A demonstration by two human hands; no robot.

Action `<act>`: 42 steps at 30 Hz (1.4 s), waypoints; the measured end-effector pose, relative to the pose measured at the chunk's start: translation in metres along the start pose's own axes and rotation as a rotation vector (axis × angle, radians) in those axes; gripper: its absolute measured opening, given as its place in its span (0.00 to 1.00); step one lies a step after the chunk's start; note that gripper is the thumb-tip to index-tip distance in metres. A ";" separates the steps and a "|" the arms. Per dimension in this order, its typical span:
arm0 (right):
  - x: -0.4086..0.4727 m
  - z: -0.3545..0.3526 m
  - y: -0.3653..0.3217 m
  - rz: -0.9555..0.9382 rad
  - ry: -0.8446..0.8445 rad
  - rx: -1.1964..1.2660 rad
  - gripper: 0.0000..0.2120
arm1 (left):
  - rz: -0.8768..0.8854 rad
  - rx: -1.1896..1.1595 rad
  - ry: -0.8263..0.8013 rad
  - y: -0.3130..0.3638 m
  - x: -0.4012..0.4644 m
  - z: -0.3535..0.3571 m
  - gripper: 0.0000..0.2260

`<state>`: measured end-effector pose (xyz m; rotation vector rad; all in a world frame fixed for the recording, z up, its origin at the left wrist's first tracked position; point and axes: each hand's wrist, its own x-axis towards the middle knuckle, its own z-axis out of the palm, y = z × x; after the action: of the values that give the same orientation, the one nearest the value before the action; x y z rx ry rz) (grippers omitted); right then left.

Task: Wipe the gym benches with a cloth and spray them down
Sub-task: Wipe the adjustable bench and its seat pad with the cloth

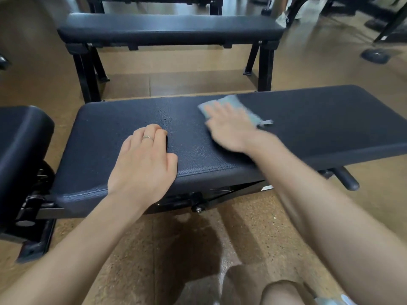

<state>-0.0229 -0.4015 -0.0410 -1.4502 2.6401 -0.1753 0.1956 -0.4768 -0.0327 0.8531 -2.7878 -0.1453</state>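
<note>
**Cloth on the near bench pad**

A gym floor (pixel 136 249) of speckled tan rubber carries rows of black padded benches. The near bench (pixel 319 119) runs across the view, its pad beaded with small droplets near the middle. A second bench (pixel 167 27) stands parallel behind it, well apart. The right hand (pixel 231 126), blurred, lies flat with fingers spread on a pale blue cloth (pixel 229 104), pressing it against the pad's far half. The left hand (pixel 143 159) rests on the near edge, fingers loosely curled and grasping nothing; a ring (pixel 148 137) shows on one finger. A bare knee (pixel 284 291) sits at the bottom
</note>
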 end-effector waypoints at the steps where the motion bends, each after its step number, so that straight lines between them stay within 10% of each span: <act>1: -0.009 0.005 -0.027 -0.056 -0.031 0.017 0.29 | 0.002 -0.001 0.000 0.000 -0.001 -0.001 0.22; 6: -0.021 -0.003 -0.007 -0.226 -0.080 0.012 0.30 | 0.023 -0.014 -0.001 -0.004 -0.004 -0.001 0.23; 12: -0.054 -0.010 0.064 0.189 -0.048 -0.030 0.27 | -0.003 0.018 0.013 0.001 -0.002 0.000 0.23; 21: -0.078 -0.004 -0.012 -0.203 -0.036 0.039 0.25 | 0.032 -0.026 0.002 -0.006 -0.005 -0.005 0.23; 27: -0.070 -0.014 0.067 0.192 -0.031 -0.013 0.27 | 0.004 -0.028 0.008 0.002 -0.005 -0.003 0.22; 36: 0.032 -0.005 -0.053 -0.274 -0.097 -0.004 0.25 | -0.014 -0.033 0.009 -0.002 0.001 0.001 0.21; 42: 0.065 -0.028 0.073 0.069 0.058 -0.066 0.23 | -0.020 -0.023 0.010 -0.002 0.001 -0.001 0.21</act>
<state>-0.1230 -0.4164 -0.0290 -1.3906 2.7631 -0.1274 0.1959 -0.4794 -0.0318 0.8743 -2.7635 -0.1760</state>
